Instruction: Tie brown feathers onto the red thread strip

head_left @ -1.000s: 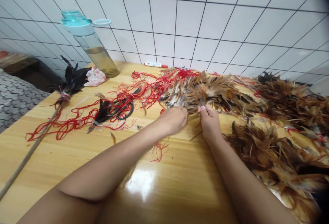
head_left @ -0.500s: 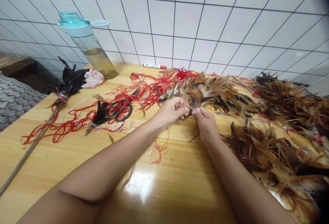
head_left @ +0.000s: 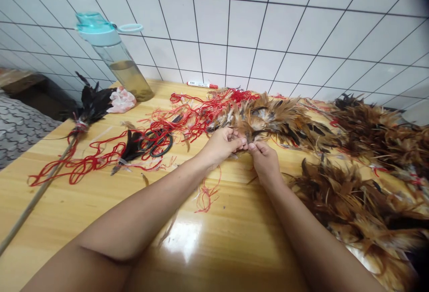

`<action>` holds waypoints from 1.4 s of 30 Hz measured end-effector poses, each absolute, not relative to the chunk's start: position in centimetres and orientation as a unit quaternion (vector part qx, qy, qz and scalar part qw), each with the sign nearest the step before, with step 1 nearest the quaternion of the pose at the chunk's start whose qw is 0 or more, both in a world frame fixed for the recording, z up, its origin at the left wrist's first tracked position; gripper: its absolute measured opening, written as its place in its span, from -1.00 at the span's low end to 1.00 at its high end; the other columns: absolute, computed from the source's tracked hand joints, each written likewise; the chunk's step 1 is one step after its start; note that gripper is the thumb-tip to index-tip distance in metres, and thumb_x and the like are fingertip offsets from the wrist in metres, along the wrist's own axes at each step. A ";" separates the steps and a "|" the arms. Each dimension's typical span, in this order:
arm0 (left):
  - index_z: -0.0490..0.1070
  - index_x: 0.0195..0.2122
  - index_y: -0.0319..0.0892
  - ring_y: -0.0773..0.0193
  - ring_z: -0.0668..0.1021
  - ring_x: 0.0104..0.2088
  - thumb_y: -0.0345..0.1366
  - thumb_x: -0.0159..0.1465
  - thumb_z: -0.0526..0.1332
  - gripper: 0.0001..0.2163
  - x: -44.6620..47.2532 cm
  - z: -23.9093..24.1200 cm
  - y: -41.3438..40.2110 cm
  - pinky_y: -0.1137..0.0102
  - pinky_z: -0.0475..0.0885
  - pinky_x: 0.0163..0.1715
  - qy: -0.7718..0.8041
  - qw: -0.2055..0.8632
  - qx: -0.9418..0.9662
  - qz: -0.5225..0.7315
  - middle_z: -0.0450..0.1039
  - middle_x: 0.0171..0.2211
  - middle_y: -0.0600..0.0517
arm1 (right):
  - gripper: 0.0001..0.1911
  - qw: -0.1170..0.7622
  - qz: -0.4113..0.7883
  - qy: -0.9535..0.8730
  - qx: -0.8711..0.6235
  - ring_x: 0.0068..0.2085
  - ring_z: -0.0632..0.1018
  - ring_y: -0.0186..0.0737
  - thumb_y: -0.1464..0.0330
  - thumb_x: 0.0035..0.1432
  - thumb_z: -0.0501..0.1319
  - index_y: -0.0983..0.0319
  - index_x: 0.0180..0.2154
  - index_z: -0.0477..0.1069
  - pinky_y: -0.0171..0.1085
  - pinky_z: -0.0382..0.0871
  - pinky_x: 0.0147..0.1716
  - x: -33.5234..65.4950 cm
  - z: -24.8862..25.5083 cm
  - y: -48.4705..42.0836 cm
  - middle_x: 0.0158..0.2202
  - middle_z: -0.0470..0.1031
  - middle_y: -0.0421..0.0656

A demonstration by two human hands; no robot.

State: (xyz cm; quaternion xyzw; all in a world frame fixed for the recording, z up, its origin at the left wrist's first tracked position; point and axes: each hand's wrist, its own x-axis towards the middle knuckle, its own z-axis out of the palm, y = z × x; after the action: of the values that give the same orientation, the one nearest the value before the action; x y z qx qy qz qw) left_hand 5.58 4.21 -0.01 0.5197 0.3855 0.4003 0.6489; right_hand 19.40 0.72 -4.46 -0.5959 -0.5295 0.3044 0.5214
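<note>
My left hand (head_left: 223, 144) and my right hand (head_left: 264, 160) meet at the near edge of a pile of brown feathers (head_left: 275, 120) on the wooden table (head_left: 208, 247). Both hands are closed in a pinch, fingertips almost touching, on the base of a small bunch of these feathers. A tangle of red string (head_left: 187, 120) lies just left of the pile and trails under my left wrist. Black-handled scissors (head_left: 159, 142) rest in the string, left of my left hand.
More brown feathers (head_left: 362, 193) cover the table's right side. A thin stick with black feathers tied on by red string (head_left: 80, 122) lies at the left. A bottle with a teal lid (head_left: 115, 57), a pink-white crumpled wrap (head_left: 122, 101) and a red marker (head_left: 202, 85) sit by the tiled wall.
My left hand turned from palm-down on the feathers to a pinch, fingers curled up. My right hand slid slightly left, so the fingertips of both now meet at the pile's edge.
</note>
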 end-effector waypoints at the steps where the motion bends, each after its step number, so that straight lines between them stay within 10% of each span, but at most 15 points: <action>1: 0.35 -0.45 -0.27 0.45 0.44 -0.53 -0.37 0.05 0.30 -0.87 5.6 0.0 4.2 0.53 0.32 -0.48 0.384 0.640 0.530 0.404 0.42 -0.54 0.08 | -0.75 0.517 0.309 -0.533 -0.594 -0.33 0.41 -0.20 0.23 0.05 0.13 0.20 -0.51 0.47 -0.21 0.26 -0.22 19.4 -4.4 0.7 -0.45 0.42 -0.18; 27: 0.44 -0.36 -0.18 0.12 0.48 -0.29 -0.29 0.17 0.15 -0.89 3.6 0.2 4.6 0.33 0.31 -0.28 0.456 0.137 0.875 0.089 0.44 -0.33 -0.11 | -0.73 0.533 0.299 -0.498 -0.615 -0.34 0.37 -0.22 0.16 0.09 0.08 0.20 -0.49 0.31 -0.23 0.22 -0.23 20.0 -4.2 0.9 -0.48 0.36 -0.21; 34: 0.40 -0.45 -0.19 0.27 0.43 -0.40 -0.44 0.12 0.13 -0.92 3.2 0.6 5.2 0.40 0.27 -0.35 0.432 0.210 0.862 0.161 0.42 -0.42 -0.02 | -0.74 0.536 0.288 -0.500 -0.616 -0.32 0.39 -0.22 0.16 0.10 0.08 0.19 -0.49 0.32 -0.23 0.23 -0.21 20.0 -4.3 0.8 -0.45 0.37 -0.20; 42: 0.34 -0.39 -0.24 0.43 0.38 -0.52 -0.25 0.08 0.27 -0.82 3.8 0.5 5.2 0.52 0.23 -0.51 0.412 0.584 0.617 0.329 0.37 -0.51 0.09 | -0.75 0.542 0.270 -0.510 -0.611 -0.33 0.37 -0.20 0.20 0.10 0.08 0.18 -0.52 0.32 -0.22 0.23 -0.22 20.1 -5.0 1.1 -0.48 0.33 -0.20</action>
State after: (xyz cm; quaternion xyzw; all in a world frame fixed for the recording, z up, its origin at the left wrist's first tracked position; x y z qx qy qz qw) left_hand 3.84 5.23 0.52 0.6172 0.4122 0.3294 0.5837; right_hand 20.09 1.11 -4.97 -0.6108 -0.5100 0.2703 0.5419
